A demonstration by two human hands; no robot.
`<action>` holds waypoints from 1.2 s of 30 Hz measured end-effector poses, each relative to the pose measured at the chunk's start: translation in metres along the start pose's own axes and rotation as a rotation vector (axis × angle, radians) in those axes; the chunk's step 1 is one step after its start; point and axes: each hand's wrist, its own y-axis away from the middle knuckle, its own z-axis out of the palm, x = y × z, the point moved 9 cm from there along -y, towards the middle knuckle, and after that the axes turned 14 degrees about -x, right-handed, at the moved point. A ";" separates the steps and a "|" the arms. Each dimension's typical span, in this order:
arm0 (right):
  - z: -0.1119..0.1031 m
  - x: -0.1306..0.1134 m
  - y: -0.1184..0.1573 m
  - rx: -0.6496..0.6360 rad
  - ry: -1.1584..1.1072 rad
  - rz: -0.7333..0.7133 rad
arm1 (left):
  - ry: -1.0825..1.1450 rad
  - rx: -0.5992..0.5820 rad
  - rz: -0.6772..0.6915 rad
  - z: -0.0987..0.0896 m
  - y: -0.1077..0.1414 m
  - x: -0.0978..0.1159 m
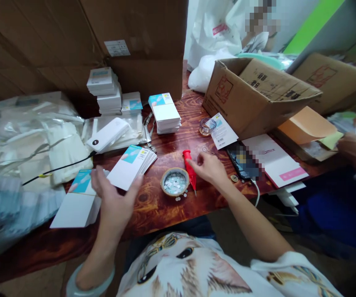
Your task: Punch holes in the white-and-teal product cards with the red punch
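My left hand (113, 192) has its thumb and fingers spread at the near edge of a fanned stack of white-and-blue cards (128, 167). Another stack of similar cards (76, 206) lies beside it, partly behind my fingers. My right hand (210, 167) is beside a red pen-like tool (187, 155) with a thin metal tip, its thumb over the tool's side and apart from the forefinger; whether they touch I cannot tell. Left of the tool, a round bowl (162, 187) holds many small shiny discs, with several loose discs (178, 199) by its rim.
More card stacks (165, 113) stand at the back. A white power bank (108, 134) with a black cable rests on plastic bags. To the right are a phone (242, 161), a white box (277, 161) and an open carton (227, 99). Another person's hand (355, 148) shows far right.
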 end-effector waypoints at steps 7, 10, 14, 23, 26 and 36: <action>0.027 -0.008 -0.005 -0.128 -0.005 0.019 | -1.118 -0.235 -0.060 0.017 -0.067 -0.004; 0.026 0.009 -0.011 -0.073 -0.190 0.019 | -1.138 -0.255 -0.112 0.013 -0.085 -0.005; 0.028 0.022 -0.015 -0.024 -0.384 0.007 | -1.079 -0.260 -0.143 0.008 -0.091 -0.002; 0.029 0.037 -0.019 0.068 -0.758 -0.025 | -0.574 -0.087 -0.039 -0.032 -0.086 0.016; 0.026 0.037 -0.016 0.114 -1.197 -0.109 | -0.301 -0.101 0.141 -0.032 -0.058 0.036; -0.010 0.010 0.004 0.343 -1.599 -0.409 | -0.973 -0.834 0.321 0.091 0.015 0.029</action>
